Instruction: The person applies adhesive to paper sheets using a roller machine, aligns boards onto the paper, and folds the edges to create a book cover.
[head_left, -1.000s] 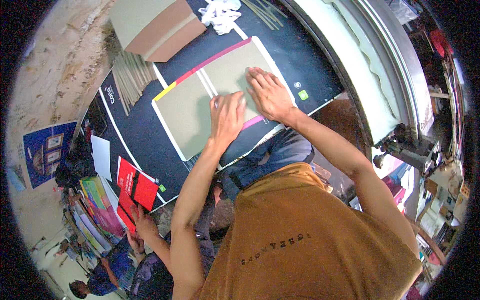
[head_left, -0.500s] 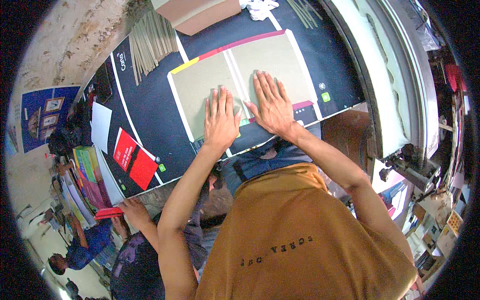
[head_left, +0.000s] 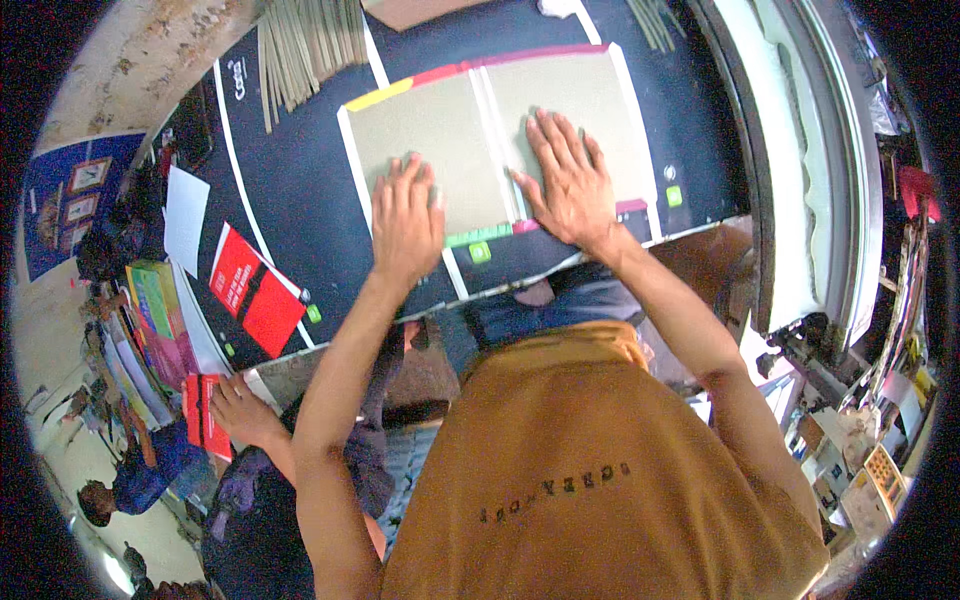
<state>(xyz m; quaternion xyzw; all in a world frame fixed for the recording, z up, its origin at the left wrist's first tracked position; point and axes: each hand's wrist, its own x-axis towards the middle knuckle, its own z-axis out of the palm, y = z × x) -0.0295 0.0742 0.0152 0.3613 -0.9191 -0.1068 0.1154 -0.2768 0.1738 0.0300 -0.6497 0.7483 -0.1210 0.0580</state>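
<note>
A book cover case (head_left: 545, 90) lies open on the dark worktable, with two grey boards side by side and a pale spine strip between them. Its far edge has a folded yellow, red and purple border; green and purple show along the near edge. My left hand (head_left: 408, 225) rests flat over the near left corner of the left board, fingers stretched and holding nothing. Palm down, my right hand (head_left: 572, 185) lies on the right board with its fingers spread and the thumb near the spine strip.
Beyond the case lie grey board strips (head_left: 310, 50) and a box (head_left: 430, 10). A red printed cover (head_left: 258, 290) and a white sheet (head_left: 187, 220) are at left. Beside me, another person's hand (head_left: 245, 412) holds a red booklet (head_left: 208, 415). A large machine (head_left: 790, 170) borders the right.
My left hand has slid left, away from the spine, to the left board's near corner. My right hand stays on the right board. The other person's red booklet now shows its broad face.
</note>
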